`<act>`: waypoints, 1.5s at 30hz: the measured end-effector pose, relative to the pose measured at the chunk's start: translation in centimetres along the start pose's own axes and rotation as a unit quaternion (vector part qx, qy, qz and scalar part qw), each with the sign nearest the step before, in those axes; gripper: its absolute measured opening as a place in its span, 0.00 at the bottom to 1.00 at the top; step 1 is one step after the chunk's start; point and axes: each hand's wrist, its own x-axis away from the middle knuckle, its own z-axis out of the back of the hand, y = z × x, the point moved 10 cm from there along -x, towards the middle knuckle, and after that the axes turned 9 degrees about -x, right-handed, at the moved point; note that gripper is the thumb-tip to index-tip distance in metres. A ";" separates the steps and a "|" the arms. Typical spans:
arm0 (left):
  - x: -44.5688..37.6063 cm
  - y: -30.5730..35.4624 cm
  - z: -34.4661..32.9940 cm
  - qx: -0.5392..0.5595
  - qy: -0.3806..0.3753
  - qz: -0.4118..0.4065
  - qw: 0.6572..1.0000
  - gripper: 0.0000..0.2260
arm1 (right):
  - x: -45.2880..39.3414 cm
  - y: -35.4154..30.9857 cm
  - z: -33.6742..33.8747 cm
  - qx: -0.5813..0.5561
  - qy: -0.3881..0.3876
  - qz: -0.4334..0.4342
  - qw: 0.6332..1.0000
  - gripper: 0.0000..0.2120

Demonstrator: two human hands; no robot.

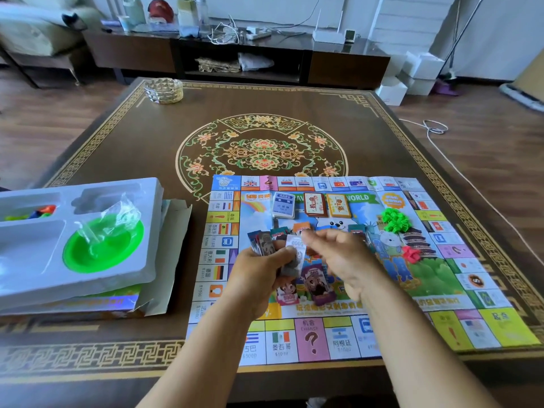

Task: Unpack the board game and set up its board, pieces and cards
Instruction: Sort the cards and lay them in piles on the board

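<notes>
Tray (88,278) crowds left; table's (147,148) far half open.

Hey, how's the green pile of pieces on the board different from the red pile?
The green pile is larger and heaped, while the red pile is small and low. Green lies farther from the person, nearer the card decks; red lies nearer, below green. Both are loose plastic pieces on the right part of the game board, untouched by either hand.
</notes>
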 end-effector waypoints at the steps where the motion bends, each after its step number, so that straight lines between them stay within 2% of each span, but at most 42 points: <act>1: 0.3 0.2 -0.4 -0.004 -0.012 -0.006 1.000 0.02 | 0.9 0.6 -0.4 -0.013 -0.020 -0.007 1.000 0.07; 3: 1.0 0.3 -1.3 -0.004 -0.042 -0.012 0.999 0.03 | 1.9 1.5 0.1 -0.035 -0.004 -0.002 0.999 0.03; 7: 2.4 -0.5 -2.2 0.047 -0.080 0.025 0.995 0.10 | 3.0 2.0 2.2 -0.066 0.054 0.008 0.996 0.06; 13: 3.6 -0.5 -2.4 -0.003 -0.076 0.028 0.997 0.08 | 3.9 0.9 2.0 -0.074 0.007 0.023 0.997 0.05; 18: 4.0 -0.6 -2.9 -0.004 -0.062 0.033 0.997 0.07 | 4.3 0.8 1.8 -0.070 0.007 0.031 0.997 0.03; 23: 4.3 -1.0 -3.4 0.003 -0.073 0.046 0.996 0.04 | 4.4 1.7 1.9 -0.081 0.002 0.006 0.997 0.05; 26: 4.3 -1.2 -3.7 0.010 -0.084 0.053 0.995 0.05 | 4.2 2.4 2.3 -0.104 0.011 -0.009 0.994 0.06; 31: 4.2 -1.3 -3.6 0.023 -0.082 0.066 0.994 0.05 | 4.4 1.6 3.6 -0.162 0.049 0.023 0.985 0.05; 41: 4.2 -1.2 -3.7 0.001 -0.101 0.053 0.994 0.05 | 4.3 1.7 2.2 -0.062 0.014 0.018 0.998 0.05; 43: 4.0 -1.4 -3.5 0.014 -0.097 0.056 0.994 0.06 | 4.3 1.3 2.7 -0.099 0.037 0.043 0.993 0.04; 45: 3.8 -1.7 -3.2 0.017 -0.090 0.067 0.994 0.08 | 4.7 -0.3 4.1 -0.129 0.092 0.132 0.978 0.06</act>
